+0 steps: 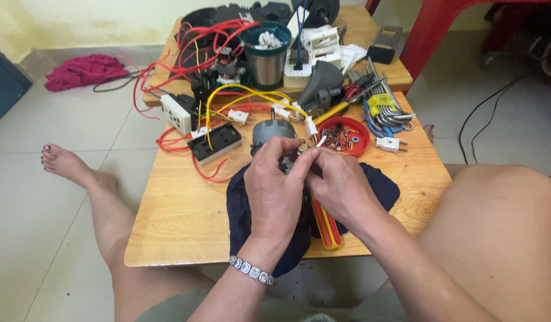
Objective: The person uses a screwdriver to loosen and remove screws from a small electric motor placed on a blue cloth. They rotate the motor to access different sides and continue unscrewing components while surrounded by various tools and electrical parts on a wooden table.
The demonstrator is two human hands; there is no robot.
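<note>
Gripping a grey motor (269, 132), both hands (305, 179) pinch its wires.

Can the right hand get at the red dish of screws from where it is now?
Probably yes. The red dish sits just beyond the right hand with bare table and no tool between them. But both hands are busy on the grey motor, so the right would have to let go first.
</note>
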